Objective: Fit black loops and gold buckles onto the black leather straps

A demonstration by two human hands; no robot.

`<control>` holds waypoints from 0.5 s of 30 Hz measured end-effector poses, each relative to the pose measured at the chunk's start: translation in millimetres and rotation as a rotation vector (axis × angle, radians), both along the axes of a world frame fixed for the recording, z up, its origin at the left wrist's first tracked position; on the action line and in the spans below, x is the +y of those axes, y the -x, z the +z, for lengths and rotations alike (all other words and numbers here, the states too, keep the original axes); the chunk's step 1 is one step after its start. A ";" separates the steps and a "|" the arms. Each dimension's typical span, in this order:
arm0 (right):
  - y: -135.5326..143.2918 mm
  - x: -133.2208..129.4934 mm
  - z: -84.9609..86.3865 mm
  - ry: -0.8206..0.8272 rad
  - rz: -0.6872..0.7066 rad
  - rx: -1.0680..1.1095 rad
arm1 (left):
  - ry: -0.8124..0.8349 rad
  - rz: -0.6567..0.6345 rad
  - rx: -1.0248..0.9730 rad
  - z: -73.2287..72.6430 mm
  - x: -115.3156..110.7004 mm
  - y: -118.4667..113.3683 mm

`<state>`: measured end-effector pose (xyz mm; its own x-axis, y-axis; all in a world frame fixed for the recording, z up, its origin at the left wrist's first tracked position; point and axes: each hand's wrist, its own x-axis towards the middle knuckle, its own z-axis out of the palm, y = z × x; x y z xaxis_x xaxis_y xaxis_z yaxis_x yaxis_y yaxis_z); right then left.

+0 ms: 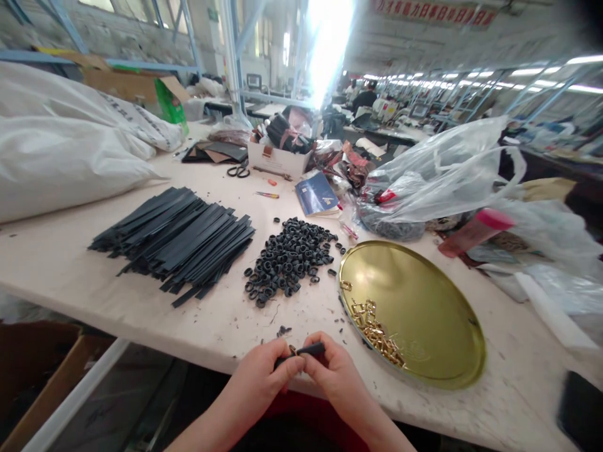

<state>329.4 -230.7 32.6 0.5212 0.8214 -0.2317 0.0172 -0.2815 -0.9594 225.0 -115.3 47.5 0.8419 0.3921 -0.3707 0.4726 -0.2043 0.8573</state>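
Observation:
Both hands meet at the table's front edge. My left hand (266, 371) pinches one end of a black strip (311, 350), and my right hand (335, 369) pinches the other end. A small gold-coloured buckle (293, 349) shows on the strip between the fingertips. Beyond the hands lies a pile of small black loops (292, 254). Black strips (176, 235) are heaped to the left. On the right, a round gold tray (424, 301) holds gold buckles (377, 333) along its near left side.
White sacks (70, 144) fill the left back. Scissors (239, 169), a blue booklet (316, 193) and a white box (277, 160) lie farther back. Plastic bags (438, 169) and a pink-capped container (475, 232) are at right. A dark object (581, 408) sits at the right edge.

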 end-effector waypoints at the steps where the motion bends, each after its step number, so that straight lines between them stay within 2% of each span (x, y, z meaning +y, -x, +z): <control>1: -5.2 2.2 1.9 -0.028 0.051 0.014 | 0.038 0.028 -0.009 -1.7 3.2 -3.1; 3: -22.2 8.8 5.5 -0.053 0.162 -0.015 | 0.113 0.048 -0.059 -5.8 8.2 -9.9; 5: -49.4 19.6 7.5 -0.007 0.178 -0.196 | 0.145 0.020 -0.099 -10.3 10.8 -16.4; 8: -101.2 43.0 5.6 0.166 -0.082 -0.763 | 0.137 0.023 -0.091 -17.7 11.6 -24.0; 10: -130.8 58.7 2.4 0.203 -0.145 -0.848 | 0.142 0.077 -0.076 -21.7 12.4 -27.2; 12: -147.8 69.6 0.2 0.207 -0.151 -0.844 | 0.148 0.111 -0.068 -23.0 14.6 -29.2; 15: -143.8 72.0 1.0 0.177 -0.129 -0.795 | 0.120 0.173 -0.076 -18.0 20.0 -31.1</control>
<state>473.3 -158.7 33.6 0.6722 0.7296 0.1259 0.6293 -0.4736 -0.6162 256.1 -95.4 29.5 0.7935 0.4897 -0.3614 0.4248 -0.0205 0.9050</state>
